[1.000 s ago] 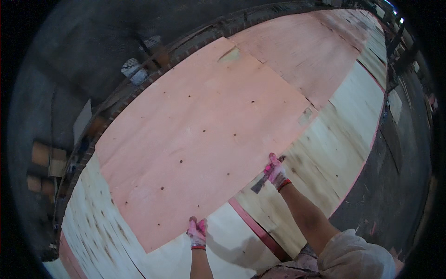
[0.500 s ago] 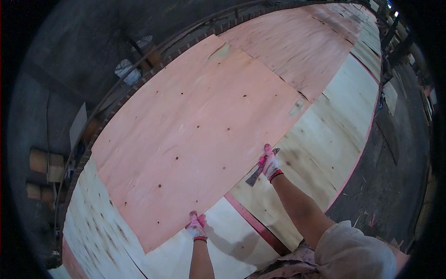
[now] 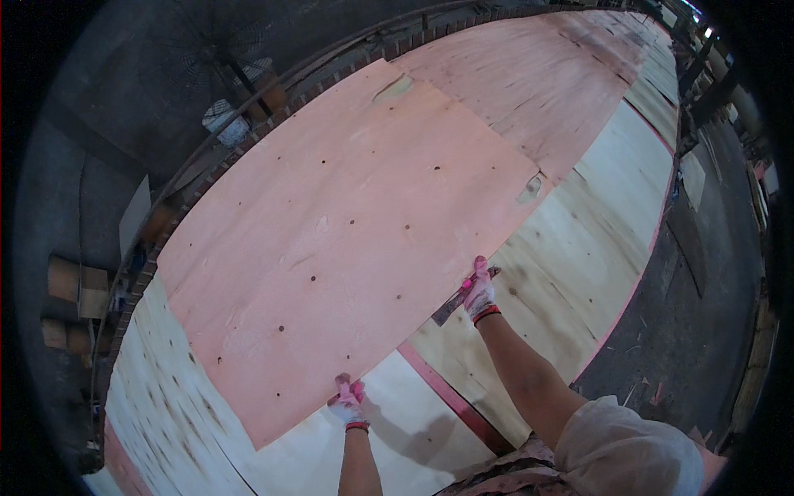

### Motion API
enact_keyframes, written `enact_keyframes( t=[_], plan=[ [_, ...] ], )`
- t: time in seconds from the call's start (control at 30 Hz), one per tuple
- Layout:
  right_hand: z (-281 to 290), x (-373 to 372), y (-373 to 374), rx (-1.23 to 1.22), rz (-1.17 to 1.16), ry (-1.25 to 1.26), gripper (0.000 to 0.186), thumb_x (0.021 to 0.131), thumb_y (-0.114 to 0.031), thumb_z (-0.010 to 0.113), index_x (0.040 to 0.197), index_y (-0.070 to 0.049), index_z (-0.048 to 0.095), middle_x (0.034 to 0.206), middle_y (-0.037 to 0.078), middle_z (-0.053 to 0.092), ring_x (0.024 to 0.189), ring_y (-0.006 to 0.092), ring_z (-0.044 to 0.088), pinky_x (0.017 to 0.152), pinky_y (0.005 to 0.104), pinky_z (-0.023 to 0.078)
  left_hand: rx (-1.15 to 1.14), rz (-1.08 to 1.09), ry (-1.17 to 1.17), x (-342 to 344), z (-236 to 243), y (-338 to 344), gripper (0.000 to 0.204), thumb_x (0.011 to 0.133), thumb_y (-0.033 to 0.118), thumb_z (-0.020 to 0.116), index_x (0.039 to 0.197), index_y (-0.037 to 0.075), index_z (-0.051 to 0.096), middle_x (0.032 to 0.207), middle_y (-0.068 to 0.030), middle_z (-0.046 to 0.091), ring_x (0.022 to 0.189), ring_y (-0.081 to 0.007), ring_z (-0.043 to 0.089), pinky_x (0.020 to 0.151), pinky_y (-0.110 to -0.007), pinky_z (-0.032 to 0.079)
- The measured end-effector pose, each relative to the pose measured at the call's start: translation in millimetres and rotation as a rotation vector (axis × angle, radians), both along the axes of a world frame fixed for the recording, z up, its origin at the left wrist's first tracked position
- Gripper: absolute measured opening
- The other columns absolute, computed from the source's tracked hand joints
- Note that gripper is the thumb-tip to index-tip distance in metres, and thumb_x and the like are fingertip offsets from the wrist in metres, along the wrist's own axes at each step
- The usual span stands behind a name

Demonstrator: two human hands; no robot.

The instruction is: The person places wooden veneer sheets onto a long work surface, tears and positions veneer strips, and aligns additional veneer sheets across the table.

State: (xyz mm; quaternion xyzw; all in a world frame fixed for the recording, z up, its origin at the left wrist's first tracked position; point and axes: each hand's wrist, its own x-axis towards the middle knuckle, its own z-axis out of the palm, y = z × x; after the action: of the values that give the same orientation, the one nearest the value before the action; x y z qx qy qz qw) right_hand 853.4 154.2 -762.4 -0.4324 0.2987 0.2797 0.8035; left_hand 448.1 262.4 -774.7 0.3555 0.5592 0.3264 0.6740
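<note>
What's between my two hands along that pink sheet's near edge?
Head view: between left hand and right hand runs only the pink sheet edge; a darker pink strip lies beneath.

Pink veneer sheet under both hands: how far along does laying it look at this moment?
Done: the pink veneer sheet lies flat across the pale sheets. In hand: the left hand and right hand grip its near edge, the right also holding a dark tool. Left: letting go; the edge sits askew to the pale boards.
</note>
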Motion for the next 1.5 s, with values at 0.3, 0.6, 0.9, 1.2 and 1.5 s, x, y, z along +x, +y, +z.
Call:
enact_keyframes(
  t=[0.3, 0.6, 0.9, 1.2, 1.5],
  plan=[
    [-10.9, 2.4, -5.1, 0.123, 0.035, -0.087, 0.041, 0.082, -0.05, 0.064, 0.062, -0.025, 0.039, 0.05, -0.007, 0.035, 0.041, 0.0093, 0.034, 0.038, 0.0254, 0.03, -0.23, 0.083, 0.142, 6.1, 32.4, 2.9, 0.037, 0.092, 0.041, 0.051, 0.111, 0.01, 0.056, 0.097, -0.0054, 0.065, 0.065, -0.0188, 0.064, 0.045, -0.025, 0.047],
    [9.8, -5.6, 2.8, -0.006, 0.114, -0.092, 0.041, 0.08, -0.055, 0.063, 0.092, -0.019, 0.047, 0.059, -0.003, 0.047, 0.041, 0.0102, 0.042, 0.037, 0.0247, 0.038, -0.297, 0.119, 0.192, 11.8, 53.6, 10.6, 0.033, 0.086, 0.037, 0.062, 0.098, 0.006, 0.062, 0.078, -0.0104, 0.067, 0.054, -0.018, 0.064, 0.04, -0.027, 0.048],
    [22.5, 10.9, -9.3, -0.177, 0.169, 0.011, 0.044, 0.079, -0.06, 0.061, 0.078, -0.019, 0.043, 0.053, -0.004, 0.038, 0.042, 0.0121, 0.038, 0.041, 0.03, 0.038, -0.143, 0.048, 0.125, -4.4, -4.2, 11.9, 0.042, 0.087, 0.05, 0.054, 0.094, 0.009, 0.062, 0.07, -0.0094, 0.064, 0.049, -0.0214, 0.061, 0.039, -0.033, 0.045],
    [22.5, -10.6, -150.2, -0.113, 0.975, -0.033, 0.024, 0.091, -0.041, 0.051, 0.081, -0.019, 0.052, 0.069, -0.001, 0.057, 0.048, 0.0154, 0.048, 0.044, 0.0304, 0.04, -0.336, -0.318, 0.316, -92.5, 77.1, -128.7, 0.049, 0.088, 0.046, 0.056, 0.088, -0.001, 0.065, 0.079, -0.0137, 0.068, 0.065, -0.0248, 0.068, 0.061, -0.034, 0.056],
    [6.1, -56.3, -260.3, 0.286, 0.918, -0.075, 0.025, 0.088, -0.043, 0.048, 0.083, -0.019, 0.049, 0.078, 0.0, 0.054, 0.06, 0.0203, 0.051, 0.047, 0.0369, 0.04, -0.657, 0.203, 0.328, -308.8, 65.4, -394.2, 0.045, 0.094, 0.04, 0.045, 0.092, -0.002, 0.062, 0.085, -0.0136, 0.068, 0.074, -0.0278, 0.067, 0.057, -0.038, 0.053]
  ],
)
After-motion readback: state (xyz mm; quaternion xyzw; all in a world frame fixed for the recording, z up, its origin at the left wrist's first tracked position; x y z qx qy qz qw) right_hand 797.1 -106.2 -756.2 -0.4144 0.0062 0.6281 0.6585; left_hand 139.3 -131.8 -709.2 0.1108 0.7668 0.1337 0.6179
